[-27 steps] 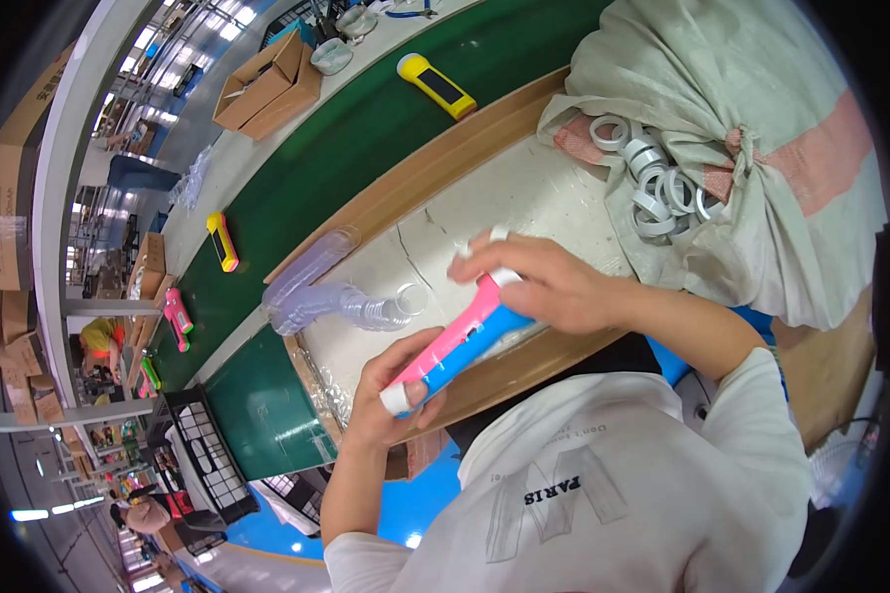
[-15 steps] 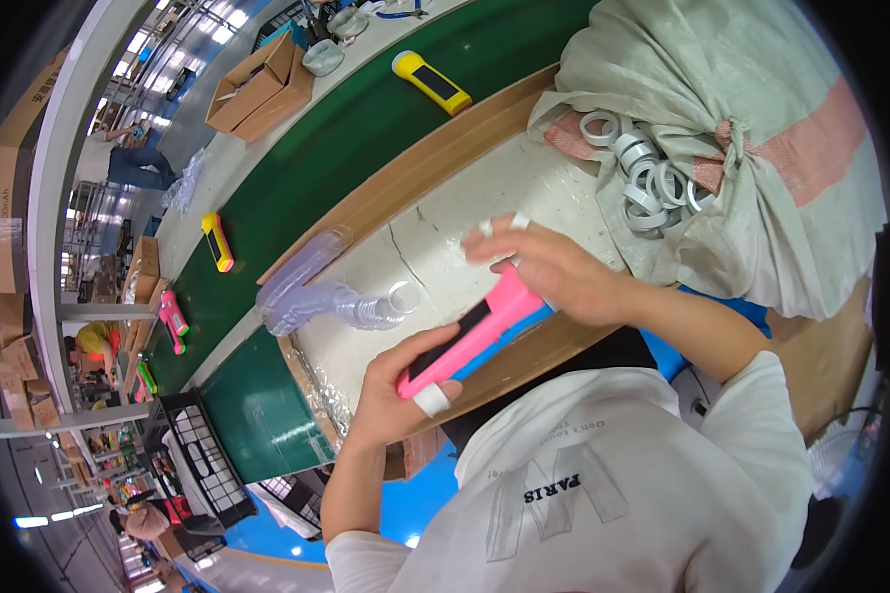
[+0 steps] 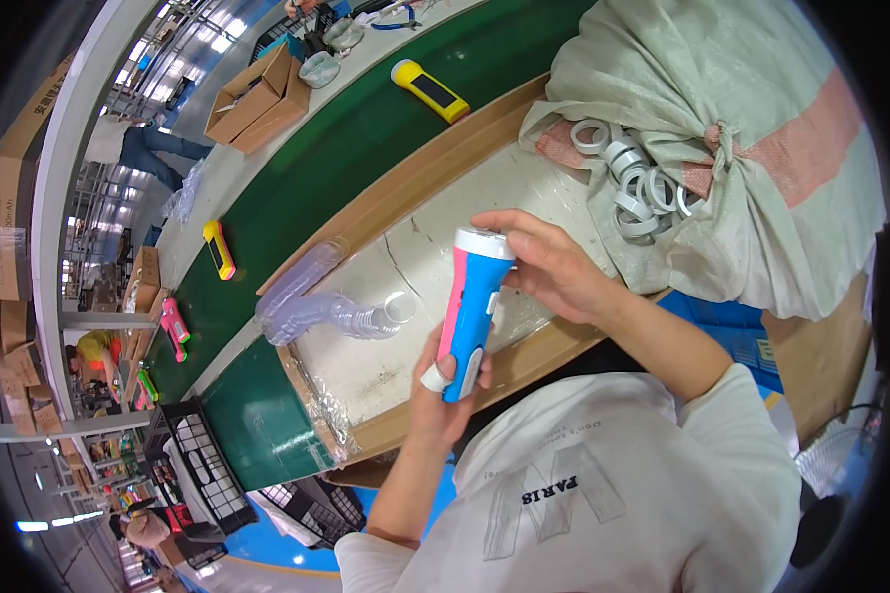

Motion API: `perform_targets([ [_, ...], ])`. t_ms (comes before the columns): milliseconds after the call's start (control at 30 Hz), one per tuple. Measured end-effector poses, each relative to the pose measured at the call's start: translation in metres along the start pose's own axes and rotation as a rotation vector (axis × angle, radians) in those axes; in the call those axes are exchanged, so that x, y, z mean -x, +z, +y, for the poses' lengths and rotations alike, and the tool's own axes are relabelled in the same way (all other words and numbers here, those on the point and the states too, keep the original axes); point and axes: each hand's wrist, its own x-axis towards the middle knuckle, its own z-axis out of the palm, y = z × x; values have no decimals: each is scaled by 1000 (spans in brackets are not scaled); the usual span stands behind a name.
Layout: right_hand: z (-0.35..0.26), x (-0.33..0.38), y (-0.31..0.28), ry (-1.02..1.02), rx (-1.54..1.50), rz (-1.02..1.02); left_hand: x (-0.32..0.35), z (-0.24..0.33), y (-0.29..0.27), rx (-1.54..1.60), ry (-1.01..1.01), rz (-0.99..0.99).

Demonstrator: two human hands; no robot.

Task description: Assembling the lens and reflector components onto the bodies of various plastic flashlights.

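A pink and blue flashlight (image 3: 480,311) stands nearly upright in front of me, its blue side with the buttons facing up to view. My left hand (image 3: 443,400) is wrapped round its lower handle, with a white band on one finger. At the wide head end sits a white ring (image 3: 485,243). My right hand (image 3: 559,265) grips there, its fingers over and beside the ring. Two nested stacks of clear plastic cups (image 3: 311,306) lie to the left in a cardboard-edged tray (image 3: 435,262). Loose white rings (image 3: 643,188) spill from a woven sack (image 3: 732,148) on the right.
Beyond the tray runs a green conveyor belt (image 3: 311,173) carrying yellow flashlights (image 3: 430,91) and pink ones (image 3: 174,326). An open cardboard box (image 3: 257,104) and pliers (image 3: 400,18) rest on the far ledge. Black crates (image 3: 203,465) stand at the lower left. Other people are farther off.
The flashlight has turned from its pink panel side to its blue side, head end up, with the white ring now showing on it. My right hand has closed on that end.
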Motion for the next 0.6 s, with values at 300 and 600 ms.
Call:
perform_targets([
  [300, 19, -2, 17, -51, -143, -8, 14, -19, 29, -647, 114, 41],
  [600, 25, 13, 33, -60, -663, -214, 49, -17, 52, 678, -385, -501],
])
